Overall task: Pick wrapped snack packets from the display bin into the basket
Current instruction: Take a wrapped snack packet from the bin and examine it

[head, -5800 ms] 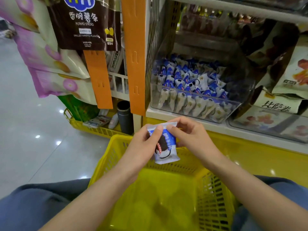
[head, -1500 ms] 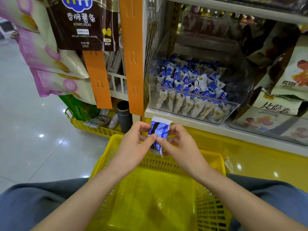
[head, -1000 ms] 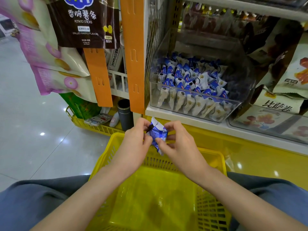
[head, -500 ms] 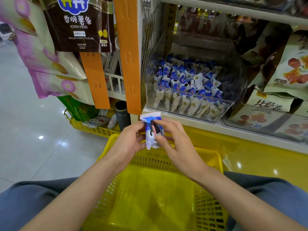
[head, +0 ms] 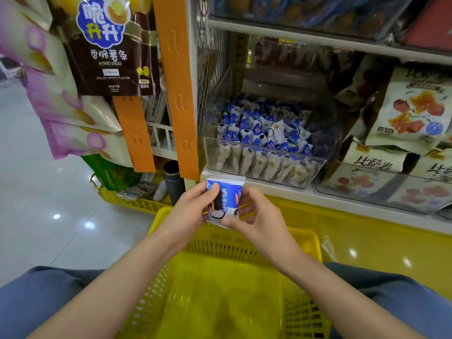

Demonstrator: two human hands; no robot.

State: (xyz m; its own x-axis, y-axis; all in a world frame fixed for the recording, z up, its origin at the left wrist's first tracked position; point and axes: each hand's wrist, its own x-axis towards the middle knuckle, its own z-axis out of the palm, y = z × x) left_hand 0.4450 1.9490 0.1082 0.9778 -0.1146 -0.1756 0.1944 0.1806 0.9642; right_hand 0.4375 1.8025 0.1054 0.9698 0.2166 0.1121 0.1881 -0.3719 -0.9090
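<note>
Snack packet point(head: 223, 200), blue and white, sits pinched between 2 hands just above the far rim of the yellow basket point(head: 315, 243), below the clear display bin point(head: 266, 165) on the shelf. The left hand point(head: 189, 212) clamps its left edge, thumb on the printed face; the right hand point(head: 259, 216) grips the right edge and lower corner. Holding it by both sides probably keeps the label readable before dropping it in. Its long axis runs upright, crimped top seal pointing far, toward the bin.
</note>
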